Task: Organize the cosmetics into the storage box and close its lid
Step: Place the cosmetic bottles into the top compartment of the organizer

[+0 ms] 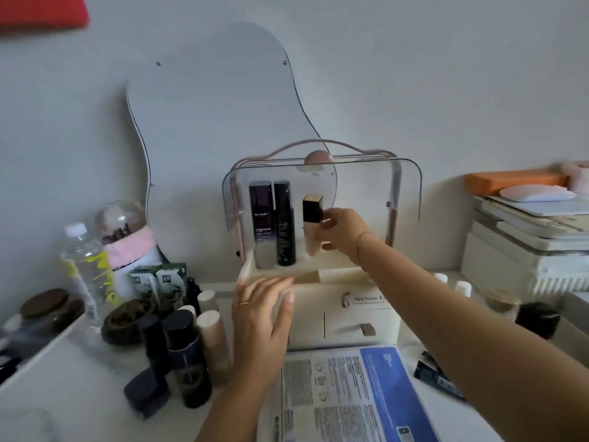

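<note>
Two tall dark bottles (272, 223) stand upright in the top compartment of the cream plastic storage box (347, 314) on the white table (83, 390), its clear curved lid (366, 186) raised. Right hand (342, 232) grips a beige foundation bottle with black square cap (313, 223), upright inside the same compartment, right of the dark pair. Left hand (261, 314) is open, fingers spread against the box's front left edge. More dark bottles (181, 349) cluster on the table left of the box.
</note>
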A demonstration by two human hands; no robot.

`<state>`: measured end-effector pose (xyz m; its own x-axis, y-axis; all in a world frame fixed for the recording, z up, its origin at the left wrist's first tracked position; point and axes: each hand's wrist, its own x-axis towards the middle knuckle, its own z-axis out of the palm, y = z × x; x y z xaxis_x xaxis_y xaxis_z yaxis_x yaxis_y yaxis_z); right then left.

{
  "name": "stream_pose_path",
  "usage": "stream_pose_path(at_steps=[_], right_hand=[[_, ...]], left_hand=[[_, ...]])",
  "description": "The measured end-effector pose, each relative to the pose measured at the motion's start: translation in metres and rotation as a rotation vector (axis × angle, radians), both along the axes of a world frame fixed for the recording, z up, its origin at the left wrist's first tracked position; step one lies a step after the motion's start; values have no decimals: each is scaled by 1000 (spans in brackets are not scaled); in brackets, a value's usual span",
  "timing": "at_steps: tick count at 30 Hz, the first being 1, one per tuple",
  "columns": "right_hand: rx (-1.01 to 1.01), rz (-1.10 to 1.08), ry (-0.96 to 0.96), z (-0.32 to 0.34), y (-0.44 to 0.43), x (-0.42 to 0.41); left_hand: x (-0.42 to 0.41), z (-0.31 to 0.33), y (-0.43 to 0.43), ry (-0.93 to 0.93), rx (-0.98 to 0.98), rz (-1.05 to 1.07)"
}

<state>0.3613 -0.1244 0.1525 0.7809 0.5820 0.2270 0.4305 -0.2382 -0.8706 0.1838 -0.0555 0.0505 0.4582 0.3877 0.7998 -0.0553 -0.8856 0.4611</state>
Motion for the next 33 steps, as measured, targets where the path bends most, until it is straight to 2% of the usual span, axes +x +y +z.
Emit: stream_pose_path(at_steps=[3, 6, 17, 22, 33], right_hand=[[-18, 30, 145, -2, 14, 13], [-23, 33, 165, 1, 18, 23], [-92, 15, -9, 0, 10, 37], [-140, -58, -82, -3, 12, 36], [-209, -103, -162, -3, 0, 21]], left_hand=[[1, -1, 2, -18, -2, -7], [1, -2, 3, -21, 4, -8], [0, -1, 2, -5, -10, -17], [-2, 0, 2, 24, -16, -24], [-4, 0, 4, 46, -1, -13]])
